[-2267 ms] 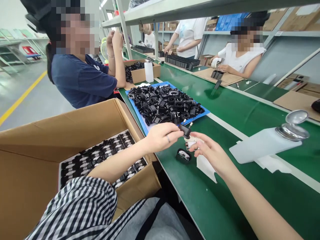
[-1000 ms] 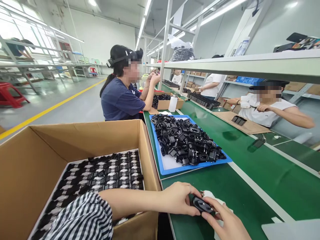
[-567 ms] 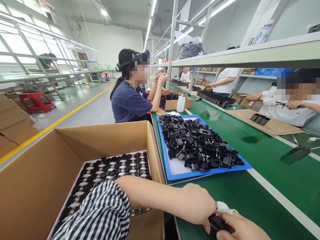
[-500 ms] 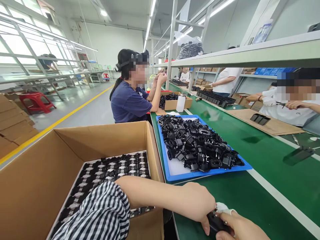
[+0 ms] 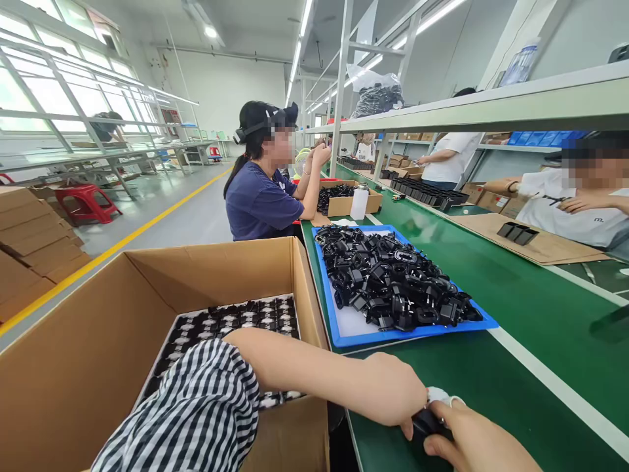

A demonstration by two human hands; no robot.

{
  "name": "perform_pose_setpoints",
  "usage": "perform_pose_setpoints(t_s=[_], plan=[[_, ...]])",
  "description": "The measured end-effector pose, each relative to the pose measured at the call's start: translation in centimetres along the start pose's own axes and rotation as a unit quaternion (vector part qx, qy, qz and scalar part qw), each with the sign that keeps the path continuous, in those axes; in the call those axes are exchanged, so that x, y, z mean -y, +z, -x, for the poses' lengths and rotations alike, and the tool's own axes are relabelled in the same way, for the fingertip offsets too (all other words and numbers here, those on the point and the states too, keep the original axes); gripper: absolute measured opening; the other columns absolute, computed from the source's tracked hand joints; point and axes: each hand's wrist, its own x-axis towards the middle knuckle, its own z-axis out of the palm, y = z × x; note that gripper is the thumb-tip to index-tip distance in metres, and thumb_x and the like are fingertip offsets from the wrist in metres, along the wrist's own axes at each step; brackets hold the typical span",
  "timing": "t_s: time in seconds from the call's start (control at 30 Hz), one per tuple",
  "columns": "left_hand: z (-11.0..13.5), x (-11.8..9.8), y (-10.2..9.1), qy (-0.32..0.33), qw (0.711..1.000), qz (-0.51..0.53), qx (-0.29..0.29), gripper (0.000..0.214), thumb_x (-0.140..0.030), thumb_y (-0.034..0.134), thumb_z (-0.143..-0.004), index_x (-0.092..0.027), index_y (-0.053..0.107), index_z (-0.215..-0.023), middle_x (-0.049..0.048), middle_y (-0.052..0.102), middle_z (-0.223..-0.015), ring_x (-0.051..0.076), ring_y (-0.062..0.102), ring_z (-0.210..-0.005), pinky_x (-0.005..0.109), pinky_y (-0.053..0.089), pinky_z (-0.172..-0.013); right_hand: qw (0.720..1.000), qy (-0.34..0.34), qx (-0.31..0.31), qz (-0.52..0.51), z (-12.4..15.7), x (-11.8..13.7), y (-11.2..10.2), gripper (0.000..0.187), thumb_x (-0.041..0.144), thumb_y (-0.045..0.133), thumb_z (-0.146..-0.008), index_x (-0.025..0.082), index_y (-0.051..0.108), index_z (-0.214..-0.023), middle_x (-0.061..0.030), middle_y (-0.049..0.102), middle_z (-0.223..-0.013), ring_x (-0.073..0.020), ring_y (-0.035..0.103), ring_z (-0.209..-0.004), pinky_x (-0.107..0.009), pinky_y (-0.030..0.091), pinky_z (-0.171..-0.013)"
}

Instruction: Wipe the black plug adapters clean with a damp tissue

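My left hand [image 5: 393, 391], its arm in a black-and-white checked sleeve, reaches across the near edge of the green bench. Its fingers are closed on a black power adapter [image 5: 425, 425]. From the lower right my right hand [image 5: 474, 432] grips the same adapter with thumb and fingers; a white covering [image 5: 438, 395] shows at its fingertips. Much of the adapter is hidden by the hands. Just beyond them lies a blue-rimmed tray [image 5: 344, 341] heaped with similar black adapters [image 5: 393, 282], some with metal pins showing.
An open cardboard box [image 5: 63, 347] at left holds rows of black parts [image 5: 236, 318] under my left arm. Farther along the green bench [image 5: 501, 373] stand a white bottle [image 5: 360, 202] and a carton [image 5: 340, 207]. A co-worker [image 5: 263, 196] sits beyond the box; another person [image 5: 584, 196] works opposite.
The view has shifted slightly, so the surroundings sit a little farther right. Both hands stay on the adapter, which now shows less between the fingers.
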Motion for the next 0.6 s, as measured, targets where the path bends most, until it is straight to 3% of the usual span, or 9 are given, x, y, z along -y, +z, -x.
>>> perform_pose_setpoints(t_s=[0.17, 0.27, 0.37, 0.47, 0.6], plan=[[-0.7, 0.3, -0.9, 0.051, 0.998, -0.018, 0.028, 0.035, -0.045, 0.056, -0.058, -0.013, 0.058, -0.073, 0.0051, 0.059, -0.062, 0.017, 0.054, -0.056, 0.022, 0.033, -0.038, 0.998, 0.018, -0.004, 0.065, -0.1, 1.6, -1.3, 0.017, 0.011, 0.045, -0.061, 0.023, 0.056, -0.066, -0.0010, 0.057, -0.063, -0.0182, 0.054, -0.056, -0.022, 0.029, -0.044], [-1.1, -0.3, -1.5, 0.049, 0.998, -0.044, 0.021, 0.031, -0.036, 0.061, -0.057, -0.010, 0.058, -0.074, 0.0074, 0.059, -0.063, 0.019, 0.054, -0.057, 0.023, 0.034, -0.037, 0.996, 0.065, 0.046, 0.046, -0.1, 2.2, -2.0, 0.017, 0.012, 0.046, -0.059, 0.023, 0.057, -0.065, -0.0005, 0.058, -0.061, -0.0187, 0.055, -0.058, -0.022, 0.029, -0.046], [-1.3, -1.2, -2.2, 0.049, 0.995, -0.057, 0.071, 0.024, -0.025, 0.063, -0.057, -0.009, 0.059, -0.074, 0.0088, 0.060, -0.067, 0.019, 0.055, -0.061, 0.023, 0.036, -0.038, 0.995, 0.072, 0.072, 0.005, -0.4, 1.8, -2.1, 0.021, 0.012, 0.046, -0.058, 0.027, 0.060, -0.065, 0.0008, 0.059, -0.062, -0.0193, 0.055, -0.061, -0.023, 0.033, -0.050], [-1.6, -1.5, -2.5, 0.067, 0.993, -0.047, 0.089, 0.020, -0.024, 0.063, -0.057, -0.010, 0.059, -0.070, 0.0081, 0.060, -0.065, 0.018, 0.055, -0.060, 0.022, 0.036, -0.039, 0.998, 0.038, 0.048, -0.024, -0.7, 0.9, -1.3, 0.024, 0.012, 0.047, -0.056, 0.031, 0.060, -0.062, 0.0024, 0.058, -0.059, -0.0192, 0.055, -0.059, -0.025, 0.035, -0.051], [-1.6, -0.9, -2.4, 0.064, 0.996, -0.029, 0.059, 0.014, -0.022, 0.063, -0.056, -0.011, 0.058, -0.064, 0.0059, 0.059, -0.060, 0.015, 0.053, -0.056, 0.021, 0.035, -0.040, 0.998, 0.057, 0.023, -0.021, -0.8, 0.2, -0.7, 0.019, 0.015, 0.048, -0.058, 0.027, 0.059, -0.065, 0.0006, 0.058, -0.060, -0.0198, 0.055, -0.060, -0.025, 0.035, -0.049]])
